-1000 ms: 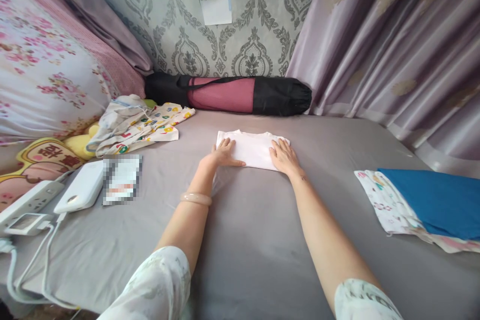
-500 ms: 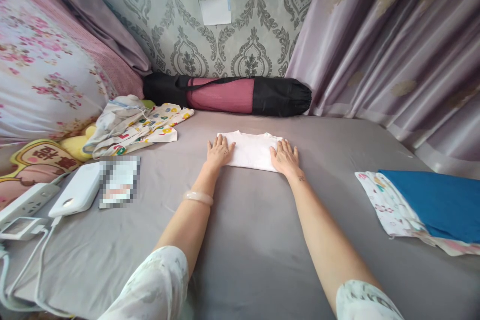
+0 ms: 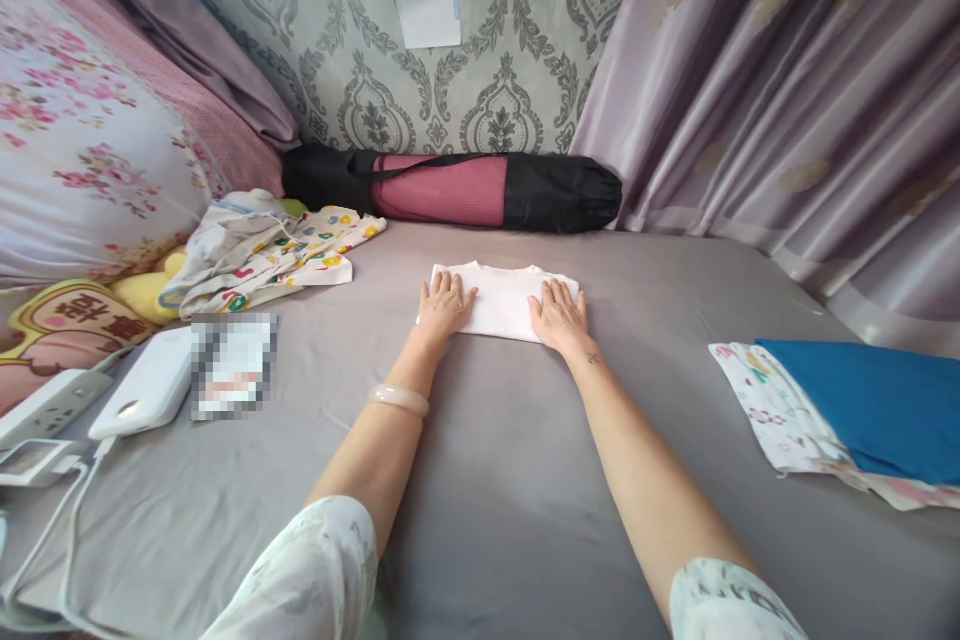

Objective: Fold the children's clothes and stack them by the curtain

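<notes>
A pale pinkish-white garment (image 3: 504, 302), folded into a flat rectangle, lies on the grey bed sheet (image 3: 517, 440). What looks like its neckline shows along the far edge. My left hand (image 3: 444, 305) rests flat on its left end, fingers stretched forward and thumb pointing inward. On the right end lies my right hand (image 3: 559, 312), palm down with the fingers spread. Both hands press on the cloth without gripping it, and they cover parts of its two ends.
Folded clothes with a blue piece (image 3: 862, 405) on top lie at the right. Patterned clothes (image 3: 277, 255) are heaped at the left, near a white power bank (image 3: 146, 382) and a power strip (image 3: 52, 405). A black and pink rolled bag (image 3: 442, 190) lies along the wall.
My two hands have slid slightly inward over the garment, so more of its right end shows. The garment still lies flat in the same place.
</notes>
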Tool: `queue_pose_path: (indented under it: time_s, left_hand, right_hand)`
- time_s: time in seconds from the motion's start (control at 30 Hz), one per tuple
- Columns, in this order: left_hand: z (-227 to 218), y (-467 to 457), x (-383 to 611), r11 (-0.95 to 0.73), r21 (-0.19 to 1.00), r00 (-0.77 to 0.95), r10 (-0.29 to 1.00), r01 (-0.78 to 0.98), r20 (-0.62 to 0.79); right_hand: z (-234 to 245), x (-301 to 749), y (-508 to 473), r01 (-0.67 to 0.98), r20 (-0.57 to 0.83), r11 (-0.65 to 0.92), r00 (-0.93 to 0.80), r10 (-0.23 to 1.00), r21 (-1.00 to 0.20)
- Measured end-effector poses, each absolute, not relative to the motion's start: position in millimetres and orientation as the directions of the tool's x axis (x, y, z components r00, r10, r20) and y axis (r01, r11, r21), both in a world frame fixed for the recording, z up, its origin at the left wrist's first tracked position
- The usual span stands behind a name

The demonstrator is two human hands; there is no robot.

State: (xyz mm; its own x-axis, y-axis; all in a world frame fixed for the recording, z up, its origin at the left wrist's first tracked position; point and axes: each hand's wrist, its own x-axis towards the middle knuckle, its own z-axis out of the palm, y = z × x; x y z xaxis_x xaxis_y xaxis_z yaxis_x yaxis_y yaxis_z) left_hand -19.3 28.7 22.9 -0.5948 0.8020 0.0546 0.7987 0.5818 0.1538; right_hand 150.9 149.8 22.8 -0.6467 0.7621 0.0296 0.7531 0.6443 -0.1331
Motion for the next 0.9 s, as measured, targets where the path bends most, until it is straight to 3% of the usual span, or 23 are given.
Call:
queue_pose_path:
  time_s: [0.23, 0.4, 0.6, 0.9]
  left_hand:
    - [28.4, 27.1, -19.2, 0.588, 0.189, -0.604, 0.796, 0.787, 0.037]
    - [33.8, 31.8, -6.2, 0.504, 0.138, -0.522, 0.831, 0.853, 0.192]
    - [25.5, 34.1, 0.8, 0.469, 0.119, -0.479, 0.875, 0.875, 0.075]
    - [29.2, 37.3, 13.1, 0.439, 0.125, -0.454, 0.881, 0.890, 0.136]
  right_hand:
    - [25.9, 152.0, 147.9, 0.749, 0.044, 0.644, -0.646, 0.762, -0.156]
    - [31.1, 146.7, 140.2, 0.703, 0.103, 0.690, -0.683, 0.723, -0.173]
    - [24.3, 144.4, 137.1, 0.700, 0.057, 0.696, -0.697, 0.715, -0.161]
    - [29.6, 142.7, 132.2, 0.662, 0.126, 0.731, -0.721, 0.681, -0.164]
